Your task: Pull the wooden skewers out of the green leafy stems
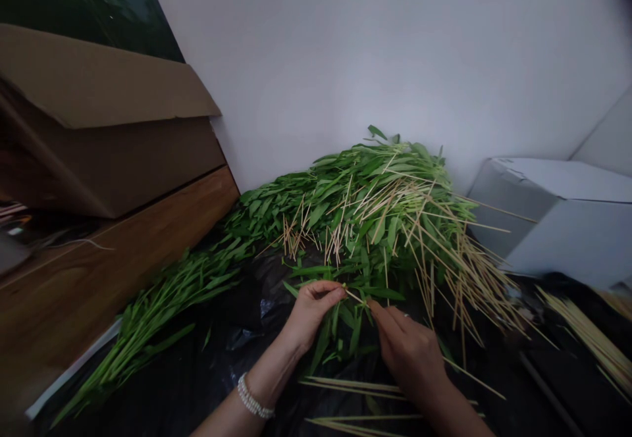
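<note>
My left hand (316,308), with a beaded bracelet (253,397) on the wrist, has thumb and forefinger pinched on the small yellow-green end of a leafy stem (344,285). A thin pale bamboo stick (354,297) spans the short gap between my hands. Its near end is in the fingers of my right hand (409,351), which is closed and wears a ring. Whether the stick's far end is inside the stem or beside it, I cannot tell. Long green leaves (353,332) hang below and between my hands.
Behind my hands, a large heap of leafy stems (340,167) with many thin sticks (474,279) leans against the wall. Another leafy bunch (148,325) lies left on black plastic (247,325). Loose sticks (355,387) lie in front. A cardboard box (123,154) and a white box (567,226) flank the heap.
</note>
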`<move>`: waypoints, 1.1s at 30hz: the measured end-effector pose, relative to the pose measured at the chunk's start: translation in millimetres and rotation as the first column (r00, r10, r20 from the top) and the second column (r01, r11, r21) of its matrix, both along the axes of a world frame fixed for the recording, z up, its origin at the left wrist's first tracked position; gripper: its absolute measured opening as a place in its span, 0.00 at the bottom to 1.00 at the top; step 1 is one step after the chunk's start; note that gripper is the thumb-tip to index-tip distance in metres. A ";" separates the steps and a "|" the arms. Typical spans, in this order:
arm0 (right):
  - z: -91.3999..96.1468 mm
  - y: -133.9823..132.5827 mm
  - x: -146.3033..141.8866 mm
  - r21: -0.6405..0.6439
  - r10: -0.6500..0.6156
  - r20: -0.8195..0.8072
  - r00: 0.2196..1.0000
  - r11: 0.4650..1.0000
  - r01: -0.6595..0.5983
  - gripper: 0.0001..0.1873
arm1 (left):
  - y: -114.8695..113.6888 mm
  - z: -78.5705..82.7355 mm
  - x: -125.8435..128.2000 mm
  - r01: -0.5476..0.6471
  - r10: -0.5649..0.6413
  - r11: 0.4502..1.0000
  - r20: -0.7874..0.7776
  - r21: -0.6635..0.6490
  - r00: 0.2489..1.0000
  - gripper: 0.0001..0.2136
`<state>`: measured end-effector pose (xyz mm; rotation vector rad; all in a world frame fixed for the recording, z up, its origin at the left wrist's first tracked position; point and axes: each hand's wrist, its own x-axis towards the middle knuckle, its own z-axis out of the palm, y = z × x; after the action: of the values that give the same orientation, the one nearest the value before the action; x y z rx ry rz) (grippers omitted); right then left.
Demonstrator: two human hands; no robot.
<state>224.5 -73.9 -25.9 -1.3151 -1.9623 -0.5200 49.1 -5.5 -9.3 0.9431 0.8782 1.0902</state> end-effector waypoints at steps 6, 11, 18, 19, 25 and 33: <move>3.1 -1.6 -1.3 -0.015 0.020 -0.004 1.000 1.000 -0.020 0.16 | -3.3 4.0 3.5 0.025 -0.025 1.000 -0.035 0.004 0.999 0.08; 2.1 -2.6 -5.1 -0.035 0.049 -0.043 0.998 0.998 -0.050 0.16 | -10.2 6.7 8.9 0.107 -0.096 0.990 -0.121 0.089 0.988 0.08; 8.5 0.0 1.2 0.010 0.010 -0.026 1.000 1.000 -0.009 0.15 | -8.3 1.5 8.7 0.128 -0.081 0.970 -0.220 0.206 0.972 0.10; 11.3 0.7 5.8 0.032 -0.036 -0.035 0.999 0.999 0.037 0.14 | -7.5 1.3 8.3 0.125 -0.071 0.968 -0.240 0.218 0.968 0.11; 19.8 1.9 42.7 0.049 -0.262 -0.193 0.946 0.960 0.276 0.15 | -12.8 -0.1 11.9 0.233 0.028 0.862 -0.502 0.450 0.865 0.06; 9.5 3.5 54.6 0.007 -0.242 -0.204 0.949 0.969 0.249 0.19 | 8.3 -2.5 -7.7 0.283 0.248 0.764 -0.668 0.580 0.701 0.08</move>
<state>279.0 -70.4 -16.4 -1.5388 -1.6288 -0.5125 41.4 2.8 -11.8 2.0800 1.1249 1.0148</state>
